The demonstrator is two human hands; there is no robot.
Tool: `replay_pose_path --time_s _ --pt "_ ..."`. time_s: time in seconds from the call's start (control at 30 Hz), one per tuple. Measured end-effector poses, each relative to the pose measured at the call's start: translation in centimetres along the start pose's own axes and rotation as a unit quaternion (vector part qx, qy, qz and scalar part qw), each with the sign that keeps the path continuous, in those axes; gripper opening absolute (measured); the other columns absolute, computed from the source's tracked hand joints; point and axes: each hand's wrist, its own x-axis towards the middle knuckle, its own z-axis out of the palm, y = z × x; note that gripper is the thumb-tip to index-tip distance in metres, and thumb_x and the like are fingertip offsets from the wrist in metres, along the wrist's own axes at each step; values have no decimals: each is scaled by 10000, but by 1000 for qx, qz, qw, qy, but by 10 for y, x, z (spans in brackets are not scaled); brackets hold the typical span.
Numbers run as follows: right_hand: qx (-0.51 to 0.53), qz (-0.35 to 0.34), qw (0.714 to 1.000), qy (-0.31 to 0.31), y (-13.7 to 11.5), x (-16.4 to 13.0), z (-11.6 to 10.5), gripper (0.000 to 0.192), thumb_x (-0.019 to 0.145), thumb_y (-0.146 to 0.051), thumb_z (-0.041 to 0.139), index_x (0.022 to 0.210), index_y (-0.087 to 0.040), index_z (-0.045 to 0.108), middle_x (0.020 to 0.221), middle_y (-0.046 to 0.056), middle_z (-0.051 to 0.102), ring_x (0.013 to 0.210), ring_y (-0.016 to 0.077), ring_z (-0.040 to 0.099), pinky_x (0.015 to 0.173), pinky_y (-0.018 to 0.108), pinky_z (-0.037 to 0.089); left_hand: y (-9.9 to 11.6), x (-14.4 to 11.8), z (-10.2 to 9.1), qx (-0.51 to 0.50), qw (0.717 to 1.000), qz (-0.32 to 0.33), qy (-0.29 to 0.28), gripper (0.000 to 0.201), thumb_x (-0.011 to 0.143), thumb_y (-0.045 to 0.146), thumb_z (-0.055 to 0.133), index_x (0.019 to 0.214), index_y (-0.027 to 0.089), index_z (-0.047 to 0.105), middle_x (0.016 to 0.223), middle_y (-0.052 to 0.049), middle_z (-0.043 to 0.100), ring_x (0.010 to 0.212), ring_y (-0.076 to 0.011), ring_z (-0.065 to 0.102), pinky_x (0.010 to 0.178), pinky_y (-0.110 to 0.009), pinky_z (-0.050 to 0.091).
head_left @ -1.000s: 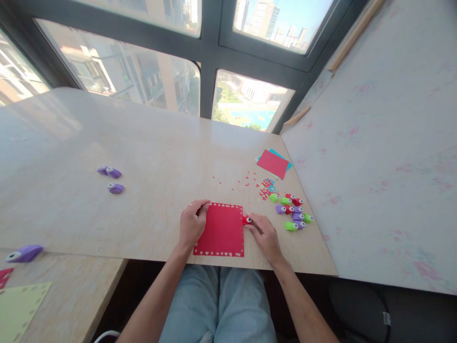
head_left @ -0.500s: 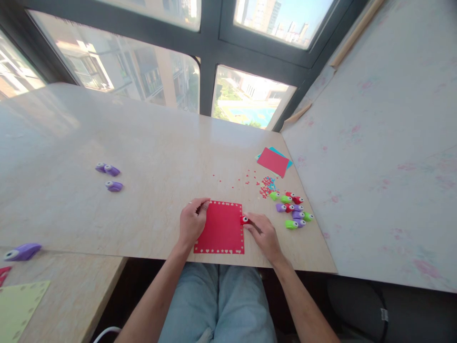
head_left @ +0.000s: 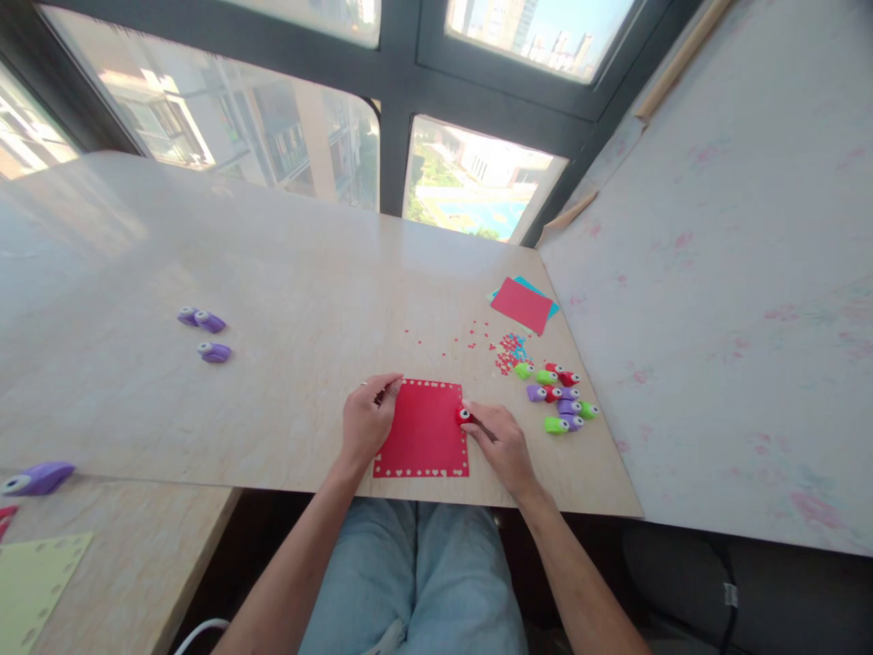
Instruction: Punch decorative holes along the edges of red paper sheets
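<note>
A red sheet of paper [head_left: 424, 429] lies near the table's front edge, with small shapes punched along its borders. My left hand [head_left: 370, 414] grips the sheet at its upper left, fingers closed on the edge. At the sheet's right edge, my right hand [head_left: 501, 443] pinches a small red craft punch [head_left: 464, 416] between thumb and fingers. The punch sits over the upper part of that edge; its slot is hidden, so I cannot tell how far the paper goes in.
Several green, purple and red punches [head_left: 560, 408] cluster at the right. Behind them are red and blue paper bits [head_left: 510, 353] and stacked coloured cards [head_left: 522, 305]. Purple punches [head_left: 214, 352] stand at the left. A pale green punched sheet [head_left: 41, 582] lies lower left.
The red punch has shifted slightly inward over the sheet's right edge, with my right hand still on it. My left hand keeps its hold on the paper. The view has tilted slightly.
</note>
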Motion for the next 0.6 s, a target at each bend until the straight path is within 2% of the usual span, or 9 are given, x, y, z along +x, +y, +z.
replay_pose_path --time_s 0.6 --pt "-36 0 999 3 1 0 2 270 934 -320 590 1181 -231 658 1116 80 699 1038 242 619 933 432 477 2 0 -1 -9 1000 -4 -1 209 902 280 542 969 201 723 963 -51 734 864 -194 666 782 -329 498"
